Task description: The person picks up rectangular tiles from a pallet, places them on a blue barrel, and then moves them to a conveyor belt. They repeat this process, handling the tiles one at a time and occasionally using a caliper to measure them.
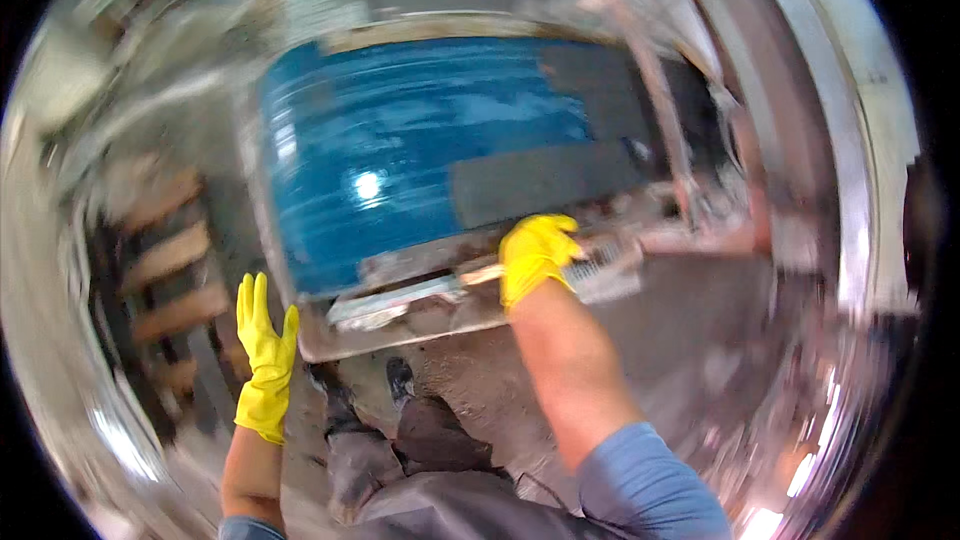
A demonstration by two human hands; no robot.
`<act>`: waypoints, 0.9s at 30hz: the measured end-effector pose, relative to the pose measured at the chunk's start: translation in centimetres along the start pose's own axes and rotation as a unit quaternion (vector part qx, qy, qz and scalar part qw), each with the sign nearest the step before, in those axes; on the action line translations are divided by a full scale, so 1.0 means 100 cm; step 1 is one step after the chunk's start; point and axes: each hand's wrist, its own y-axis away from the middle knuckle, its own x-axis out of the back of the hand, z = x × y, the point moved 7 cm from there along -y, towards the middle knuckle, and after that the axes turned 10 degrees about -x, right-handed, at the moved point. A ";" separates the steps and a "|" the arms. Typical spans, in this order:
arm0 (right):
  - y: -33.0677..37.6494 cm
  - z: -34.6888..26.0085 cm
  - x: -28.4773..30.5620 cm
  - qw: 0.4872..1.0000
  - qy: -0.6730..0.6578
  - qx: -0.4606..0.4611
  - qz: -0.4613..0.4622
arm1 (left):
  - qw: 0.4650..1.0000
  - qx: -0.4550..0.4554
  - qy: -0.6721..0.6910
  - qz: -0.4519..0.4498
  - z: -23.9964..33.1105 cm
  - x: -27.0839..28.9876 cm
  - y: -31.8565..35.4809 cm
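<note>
Both my hands wear yellow rubber gloves. My left hand [264,345] is held in the air by the near left corner of a large shallow tray [425,345], fingers stretched out and nothing in it. At the tray's near edge, my right hand [540,255] has its fingers curled over a wooden-handled tool [483,275]. The handle shows left of the glove; a pale ridged piece [598,275] shows to its right, and I cannot tell if they are joined. Glossy wet blue coating [390,150] covers much of the surface beyond, beside a dark grey area [540,185].
A whitish, crusted strip [395,305] lies along the near edge, left of my right hand. Wooden slats [170,260] stand at the left. Reddish metal bars [665,110] rise at the right, near a tall wall-like frame [800,90]. The surroundings are blurred.
</note>
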 end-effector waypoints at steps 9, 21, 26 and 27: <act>-0.057 0.001 -0.027 0.973 0.175 -0.015 0.150 | 0.793 0.549 -0.037 -0.264 -0.118 0.061 0.543; 0.119 -0.095 -0.303 0.781 -0.588 0.172 -0.120 | 0.733 0.627 0.039 -0.260 -0.274 0.051 0.664; 0.346 -0.250 -0.315 0.855 -0.397 0.243 -0.227 | 0.794 0.561 0.007 -0.236 -0.427 -0.007 0.604; 0.406 -0.290 -0.281 0.842 -0.390 0.247 -0.279 | 0.791 0.562 -0.006 -0.241 -0.454 -0.018 0.597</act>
